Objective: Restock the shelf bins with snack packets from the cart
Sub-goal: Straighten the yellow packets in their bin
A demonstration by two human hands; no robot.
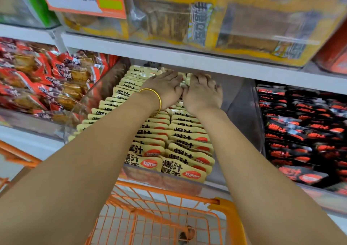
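Head view: both hands tidy the far end of a nearly filled bin.
The clear plastic shelf bin [242,113] holds near-to-far rows of beige snack packets [176,132], with a bare strip along its right side. The left hand [165,89] lies flat on the far packets, fingers together. The right hand [202,92] curls down beside it; whether it grips one I cannot tell. No packets show in the orange wire cart [165,197], so restocking looks mostly done.

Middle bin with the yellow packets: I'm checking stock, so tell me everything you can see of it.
The middle bin is clear plastic and sits on a white shelf. Neat overlapping rows of yellow packets fill it, though its right side looks bare. The left hand and right hand touch packets at its back.
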